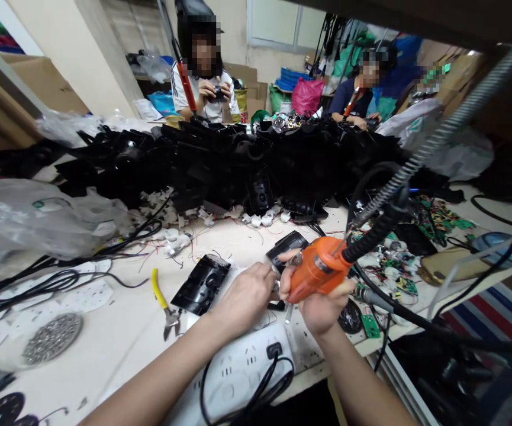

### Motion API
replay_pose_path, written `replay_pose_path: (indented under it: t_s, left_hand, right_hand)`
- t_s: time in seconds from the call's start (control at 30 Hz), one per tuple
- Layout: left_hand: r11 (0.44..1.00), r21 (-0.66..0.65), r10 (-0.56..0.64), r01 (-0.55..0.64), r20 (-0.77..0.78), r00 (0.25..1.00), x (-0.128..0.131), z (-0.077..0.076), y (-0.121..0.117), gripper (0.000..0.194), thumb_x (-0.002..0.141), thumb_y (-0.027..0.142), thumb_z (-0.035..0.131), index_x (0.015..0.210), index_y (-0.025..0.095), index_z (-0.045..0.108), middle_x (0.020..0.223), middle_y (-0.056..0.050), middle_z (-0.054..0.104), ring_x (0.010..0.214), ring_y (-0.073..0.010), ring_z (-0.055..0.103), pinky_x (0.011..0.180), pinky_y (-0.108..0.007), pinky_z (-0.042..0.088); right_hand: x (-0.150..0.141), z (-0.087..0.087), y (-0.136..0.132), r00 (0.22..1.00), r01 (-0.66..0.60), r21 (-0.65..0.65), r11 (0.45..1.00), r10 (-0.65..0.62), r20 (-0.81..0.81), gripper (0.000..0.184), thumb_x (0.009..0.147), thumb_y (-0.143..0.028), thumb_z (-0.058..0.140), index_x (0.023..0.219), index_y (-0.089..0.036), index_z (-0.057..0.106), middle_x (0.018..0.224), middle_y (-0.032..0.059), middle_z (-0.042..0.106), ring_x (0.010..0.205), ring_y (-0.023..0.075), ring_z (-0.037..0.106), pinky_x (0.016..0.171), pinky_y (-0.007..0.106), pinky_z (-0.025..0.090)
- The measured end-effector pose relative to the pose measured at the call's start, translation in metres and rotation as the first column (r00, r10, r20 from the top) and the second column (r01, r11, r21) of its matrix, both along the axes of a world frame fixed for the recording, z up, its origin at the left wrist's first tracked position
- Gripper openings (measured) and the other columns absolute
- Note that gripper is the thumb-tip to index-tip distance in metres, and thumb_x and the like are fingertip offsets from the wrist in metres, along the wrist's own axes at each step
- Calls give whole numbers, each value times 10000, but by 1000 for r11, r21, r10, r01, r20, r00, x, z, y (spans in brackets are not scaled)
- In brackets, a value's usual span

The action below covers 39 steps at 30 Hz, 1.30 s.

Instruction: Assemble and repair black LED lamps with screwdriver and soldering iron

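Observation:
My right hand is wrapped round an orange electric screwdriver whose black cable and coiled spring hose rise to the upper right. Its tip points down between my two hands. My left hand is closed on a small part just left of the tool; the fingers hide what it is. A black plastic housing lies just behind the hands, and another black panel lies to the left of my left hand.
A long heap of black plastic parts crosses the table. Yellow-handled cutters, a white power strip, a dish of screws, green circuit boards and plastic bags lie about. Two people sit at the far side.

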<state>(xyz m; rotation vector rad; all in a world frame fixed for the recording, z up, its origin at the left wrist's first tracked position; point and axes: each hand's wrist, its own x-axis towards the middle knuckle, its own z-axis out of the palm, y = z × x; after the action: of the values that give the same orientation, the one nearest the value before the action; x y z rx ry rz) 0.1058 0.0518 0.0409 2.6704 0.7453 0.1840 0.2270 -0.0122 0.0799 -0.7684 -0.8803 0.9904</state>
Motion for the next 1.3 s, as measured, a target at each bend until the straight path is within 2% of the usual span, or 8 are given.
replay_pose_path:
  t_s: [0.3, 0.47, 0.5, 0.57, 0.67, 0.77, 0.9, 1.3]
  left_hand:
    - [999, -24, 51, -49, 109, 993, -5, 5, -4, 128, 878, 169, 458, 845, 186, 580, 881, -74, 582, 795, -214, 574, 711, -324, 495]
    - [919, -362, 321, -155, 464, 826, -19, 8, 1, 130, 839, 268, 589, 923, 194, 656, 941, -70, 665, 889, -214, 621, 822, -336, 499]
    - [843, -503, 452, -189, 475, 755, -24, 6, 2, 175, 811, 295, 640, 950, 193, 670, 941, -63, 681, 888, -214, 633, 826, -336, 505]
    - [570, -805, 715, -167, 385, 583, -34, 1, 2, 304, 760, 318, 713, 1030, 184, 675, 933, -50, 701, 838, -202, 658, 787, -326, 529]
    - [122, -984, 902, 129, 164, 399, -47, -7, -2, 350, 731, 198, 725, 1070, 144, 656, 957, -73, 712, 808, -189, 679, 764, -313, 558]
    - [-62, -941, 938, 332, 58, 341, -53, -11, -7, 307, 726, 51, 652, 1027, 108, 657, 999, -113, 712, 857, -201, 690, 790, -308, 571]
    - [-122, -901, 955, 417, 8, 297, -52, -13, -9, 409, 745, -24, 565, 1127, 108, 623, 1047, -130, 702, 908, -212, 694, 781, -301, 579]
    - [-116, -884, 957, 452, 22, 289, -47, -15, -8, 373, 725, -46, 548, 1046, 118, 640, 1115, -117, 662, 936, -212, 678, 852, -360, 569]
  right_hand:
    - [-3, -5, 5, 996, 52, -41, 998, -49, 72, 692, 704, -881, 461, 738, -213, 640, 449, -12, 501, 400, 175, 474, 423, 324, 436]
    - [-2, -8, 4, 997, 70, -22, 997, -70, -7, 754, 678, -903, 472, 859, -194, 657, 460, -26, 525, 360, 145, 445, 397, 286, 411]
    - [-1, -9, 3, 997, 76, -22, 997, -76, -27, 785, 656, -916, 480, 890, -189, 661, 472, -23, 538, 360, 142, 449, 391, 281, 409]
    - [1, -9, 0, 994, 87, -27, 996, -88, -60, 820, 625, -928, 499, 928, -186, 671, 512, -13, 565, 371, 136, 459, 378, 262, 396]
    - [3, -9, -5, 991, 109, -23, 994, -111, -77, 800, 640, -914, 506, 933, -192, 686, 550, -2, 571, 399, 132, 467, 368, 243, 388]
    - [4, -9, -8, 990, 123, -18, 992, -124, -68, 786, 654, -904, 502, 938, -197, 692, 559, 9, 579, 414, 143, 478, 373, 253, 405]
    - [5, -7, -11, 982, 177, -25, 984, -179, -54, 776, 656, -899, 503, 912, -198, 716, 543, 21, 589, 423, 163, 493, 381, 275, 416]
    - [17, -6, -11, 939, 341, -50, 939, -338, 66, 805, 628, -936, 469, 887, -208, 693, 527, 4, 592, 418, 169, 494, 377, 283, 423]
